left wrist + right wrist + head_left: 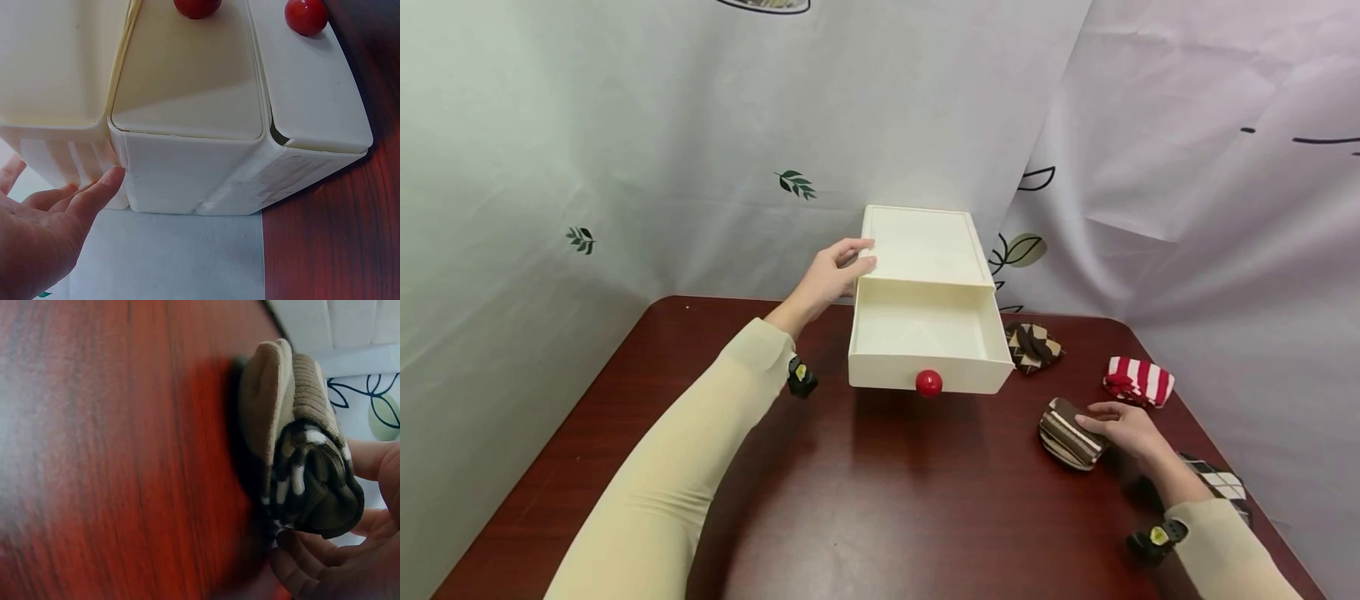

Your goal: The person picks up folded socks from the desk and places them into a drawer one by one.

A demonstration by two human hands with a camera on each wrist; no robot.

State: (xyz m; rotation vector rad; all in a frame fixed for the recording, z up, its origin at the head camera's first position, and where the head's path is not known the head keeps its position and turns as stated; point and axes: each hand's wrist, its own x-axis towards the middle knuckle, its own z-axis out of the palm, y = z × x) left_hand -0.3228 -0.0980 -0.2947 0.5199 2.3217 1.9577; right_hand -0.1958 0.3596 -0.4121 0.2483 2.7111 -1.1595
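Gripping the brown socks [1072,433] with the right hand [1129,433], the left [826,279] at the cabinet [925,242]!
Looks like the pick-up step: right thumb and fingers pinch the bundle's right side, so the socks sit just left of that palm, near the worktop [887,508], though whether they touch it I can't tell. Left fingers lie extended against the cabinet's side, below its open drawer's [880,372] roof; next move seems to call for a secure pinch and a clean lift.
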